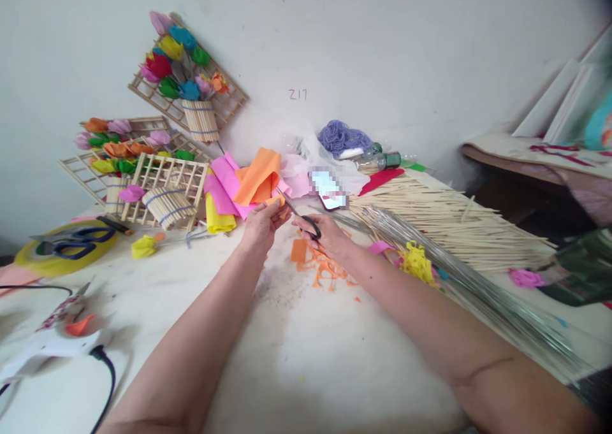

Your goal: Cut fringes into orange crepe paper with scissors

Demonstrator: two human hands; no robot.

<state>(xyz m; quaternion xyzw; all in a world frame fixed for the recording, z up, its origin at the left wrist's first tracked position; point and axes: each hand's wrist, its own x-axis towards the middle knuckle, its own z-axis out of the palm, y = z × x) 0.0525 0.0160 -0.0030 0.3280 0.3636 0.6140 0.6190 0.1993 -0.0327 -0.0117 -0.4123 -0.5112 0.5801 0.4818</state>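
- A pale wall [382, 51] rose behind the white table [306, 357], where orange scraps [329, 271] lay strewn.
- Just behind and left of the scraps, the left hand [261, 225] had its grip pinched together on a small orange paper piece [275, 201].
- Right above the scraps, the right hand [325, 233] had its grip clamped around the black handles of scissors [313, 227], blades pointing toward that piece.
- Farther behind the scraps lay folded orange paper [259, 176] and a phone [329, 190].
- Right of the scraps were yellow shreds [415, 260], wires [459, 271] and wooden sticks [444, 214].
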